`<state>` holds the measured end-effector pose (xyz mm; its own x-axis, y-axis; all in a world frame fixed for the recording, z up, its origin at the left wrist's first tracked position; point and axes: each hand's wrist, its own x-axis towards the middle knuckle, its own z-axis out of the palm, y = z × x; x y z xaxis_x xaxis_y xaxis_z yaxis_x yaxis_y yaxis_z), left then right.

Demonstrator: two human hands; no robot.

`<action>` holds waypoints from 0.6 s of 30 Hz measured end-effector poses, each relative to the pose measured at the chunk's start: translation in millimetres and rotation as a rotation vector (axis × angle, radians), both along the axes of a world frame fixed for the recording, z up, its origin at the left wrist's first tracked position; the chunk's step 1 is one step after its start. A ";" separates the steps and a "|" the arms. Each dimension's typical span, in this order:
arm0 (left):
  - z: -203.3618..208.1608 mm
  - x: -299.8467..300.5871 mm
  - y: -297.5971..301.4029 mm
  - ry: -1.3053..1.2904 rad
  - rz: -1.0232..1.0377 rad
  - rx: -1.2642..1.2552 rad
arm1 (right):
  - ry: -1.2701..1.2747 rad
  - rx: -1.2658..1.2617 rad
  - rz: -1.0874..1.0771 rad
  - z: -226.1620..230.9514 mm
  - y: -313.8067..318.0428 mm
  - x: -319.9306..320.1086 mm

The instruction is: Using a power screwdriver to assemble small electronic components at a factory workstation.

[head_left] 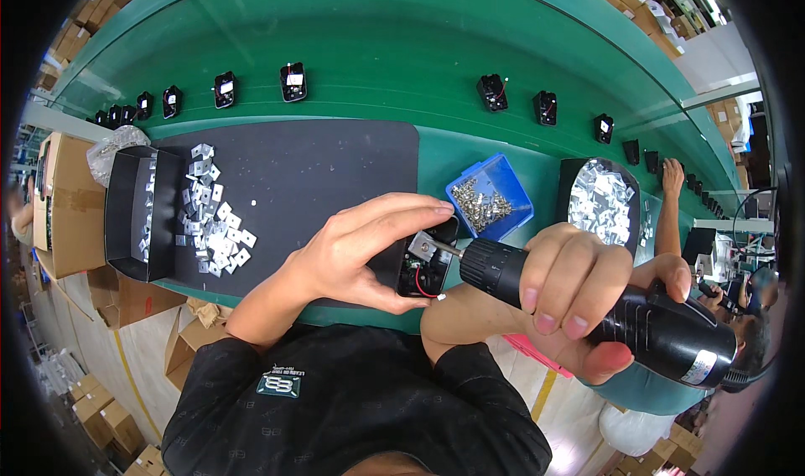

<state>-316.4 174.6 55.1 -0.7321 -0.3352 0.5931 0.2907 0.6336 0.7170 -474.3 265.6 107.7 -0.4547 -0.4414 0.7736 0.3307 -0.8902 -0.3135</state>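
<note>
My left hand (360, 254) is closed round a small black plastic housing (408, 281), its open side facing up. Inside the housing I see a green circuit board, a red wire and a silver metal plate (422, 246) with a hole. A black electric screwdriver (662, 333) is gripped in my right hand (579, 287), fingers wrapped round its body. Its bit points left and reaches the metal plate; whether a screw sits under the tip I cannot make out. Just beyond my hands stands a blue bin (524, 192) of small screws.
Loose metal plates (220, 233) lie on the black mat (335, 161) beside a black box (126, 212). More plates fill a black tray (567, 182) at the right. Several black housings (293, 82) line the green conveyor (386, 73). A co-worker's hand (673, 176) reaches in at the right.
</note>
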 end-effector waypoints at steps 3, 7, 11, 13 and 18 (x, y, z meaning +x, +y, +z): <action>0.2 0.6 0.8 -0.001 0.011 -0.011 | 0.053 -0.002 0.036 0.2 1.9 -2.9; -0.4 -2.7 0.8 0.024 0.006 -0.018 | 0.120 0.027 0.023 5.5 5.9 -6.2; 0.1 -1.7 1.9 0.023 -0.004 -0.022 | 0.115 0.015 0.017 4.8 6.0 -3.7; 0.3 -1.5 3.2 0.030 -0.010 -0.005 | 0.082 0.020 -0.010 4.2 6.2 -1.4; 1.8 -2.6 3.5 0.040 -0.018 -0.011 | 0.079 -0.007 0.036 3.0 9.1 -7.5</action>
<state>-319.0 178.1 56.9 -0.7133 -0.3157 0.6257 0.3305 0.6358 0.6975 -481.8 274.7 110.7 -0.3755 -0.4513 0.8095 0.3373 -0.8801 -0.3342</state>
